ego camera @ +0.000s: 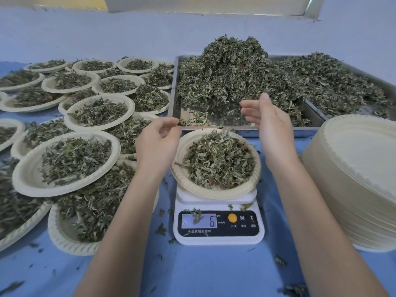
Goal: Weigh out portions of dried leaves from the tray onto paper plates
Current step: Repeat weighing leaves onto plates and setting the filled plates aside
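1. The fingers of the left hand were loosely curled and held nothing that could be seen; those of the right hand were straight, a little apart and empty.
2. Between the two hands and just below the fingers sat the paper plate, heaped with dried leaves, on the scale. A leaf hid part of the display, so the reading could not be told.
3. Just beyond the right fingers lay the tray, its leaf pile the nearer to that hand; a top-up would likely fall to the right.
4. Left of the left fingers the filled plates overlapped on the tabletop, which probably made that hand the one to carry the plate off.
5. Right of the right wrist stood the stack of empty plates.
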{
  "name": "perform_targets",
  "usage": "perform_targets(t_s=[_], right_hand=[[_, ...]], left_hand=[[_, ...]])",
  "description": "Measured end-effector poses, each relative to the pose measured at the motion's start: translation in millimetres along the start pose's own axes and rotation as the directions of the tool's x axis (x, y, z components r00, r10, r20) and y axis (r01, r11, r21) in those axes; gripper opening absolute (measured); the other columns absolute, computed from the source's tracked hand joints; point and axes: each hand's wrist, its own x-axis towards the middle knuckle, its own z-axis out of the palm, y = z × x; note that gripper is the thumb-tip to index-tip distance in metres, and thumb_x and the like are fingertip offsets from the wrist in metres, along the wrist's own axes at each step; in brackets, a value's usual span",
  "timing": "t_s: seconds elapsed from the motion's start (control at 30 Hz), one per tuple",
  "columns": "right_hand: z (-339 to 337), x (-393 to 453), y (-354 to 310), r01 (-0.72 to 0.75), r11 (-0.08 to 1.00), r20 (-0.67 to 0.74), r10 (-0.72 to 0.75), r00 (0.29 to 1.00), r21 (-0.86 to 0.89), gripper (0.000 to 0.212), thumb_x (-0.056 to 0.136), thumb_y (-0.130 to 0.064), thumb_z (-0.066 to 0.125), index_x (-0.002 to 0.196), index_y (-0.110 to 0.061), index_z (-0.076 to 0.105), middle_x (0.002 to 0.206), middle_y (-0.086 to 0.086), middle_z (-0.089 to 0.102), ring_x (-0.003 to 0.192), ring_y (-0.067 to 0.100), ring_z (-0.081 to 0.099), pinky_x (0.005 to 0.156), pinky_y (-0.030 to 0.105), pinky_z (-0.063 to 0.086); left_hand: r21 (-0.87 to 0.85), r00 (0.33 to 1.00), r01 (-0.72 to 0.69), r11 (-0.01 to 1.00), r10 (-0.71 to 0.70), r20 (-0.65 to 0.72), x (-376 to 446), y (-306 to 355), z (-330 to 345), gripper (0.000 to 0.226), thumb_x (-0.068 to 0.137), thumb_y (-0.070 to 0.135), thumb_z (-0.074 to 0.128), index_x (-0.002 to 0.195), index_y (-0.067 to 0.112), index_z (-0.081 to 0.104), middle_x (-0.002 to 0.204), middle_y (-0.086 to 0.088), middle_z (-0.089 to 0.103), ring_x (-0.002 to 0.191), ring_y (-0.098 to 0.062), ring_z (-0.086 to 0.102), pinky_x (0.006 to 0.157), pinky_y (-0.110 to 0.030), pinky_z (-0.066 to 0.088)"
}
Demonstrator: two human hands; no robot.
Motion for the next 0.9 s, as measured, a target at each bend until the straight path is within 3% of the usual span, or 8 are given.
perform_targets(t_s=[0.33,0.73,0.83,0.9], right_hand=[[1.0,2.7,4.4,-0.034,0.999,0.006,0.034,0.999,-0.022,0.043,0.101,-0.045,0.031,0.082,-0.034,0.068,0.097,-0.007,0.069,0.099,0.011,0.062,0.096,0.041,0.046],[0.9,5.3,6.6,-0.038,0.995,0.035,0.041,0.999,-0.087,0.038,0.100,-0.044,0.033,0.083,-0.034,0.066,0.094,-0.010,0.067,0.095,0.011,0.060,0.090,0.035,0.046],[4.2,17.6,-1.9,0.000,0.977,0.089,0.020,0.996,-0.213,0.029,0.097,-0.039,0.040,0.095,-0.023,0.065,0.087,-0.014,0.063,0.088,0.010,0.059,0.089,0.035,0.047],[12.4,38.4,-12.7,0.055,0.927,0.180,0.013,0.984,-0.372,0.022,0.096,-0.035,0.044,0.107,-0.028,0.062,0.086,-0.021,0.059,0.076,0.003,0.054,0.077,0.025,0.045]], left_hand=[[0.016,0.999,0.036,0.999,-0.036,0.026,1.3,-2.2,1.7,0.016,0.088,0.022,0.057,0.101,0.027,0.066,0.100,0.014,0.066,0.099,-0.005,0.059,0.098,-0.032,0.044],[0.012,0.996,0.072,0.997,-0.073,0.042,-1.9,2.1,1.7,0.018,0.089,0.023,0.057,0.105,0.024,0.066,0.102,0.005,0.067,0.100,-0.014,0.061,0.098,-0.041,0.046],[-0.012,0.995,0.088,0.996,-0.088,0.040,-2.0,2.4,0.9,0.017,0.090,0.023,0.057,0.105,0.023,0.066,0.102,0.004,0.067,0.100,-0.016,0.062,0.097,-0.042,0.046],[-0.023,0.995,0.096,0.995,-0.095,0.043,-1.7,1.9,1.2,0.017,0.091,0.022,0.056,0.105,0.023,0.066,0.101,0.004,0.067,0.099,-0.016,0.062,0.096,-0.043,0.047]])
